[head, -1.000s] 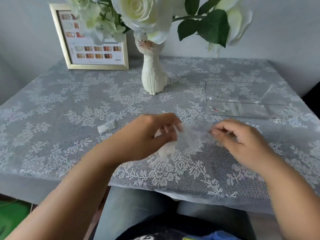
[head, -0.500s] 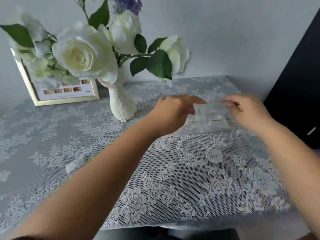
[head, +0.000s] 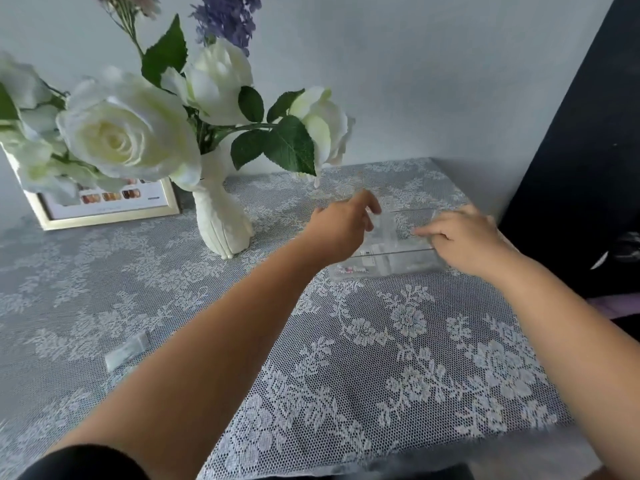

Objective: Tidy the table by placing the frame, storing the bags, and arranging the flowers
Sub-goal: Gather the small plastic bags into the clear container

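Both arms outstretched: left hand [head: 341, 226] open, fingers loose over clear box [head: 388, 263] far right; right hand [head: 464, 239] curled on its rim, grip unclear.

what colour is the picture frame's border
Gold, on the picture frame behind the white flowers; seen in the head view.

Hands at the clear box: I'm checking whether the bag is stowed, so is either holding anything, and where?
It cannot be told: both the left hand and right hand reach over the clear box, blurred.
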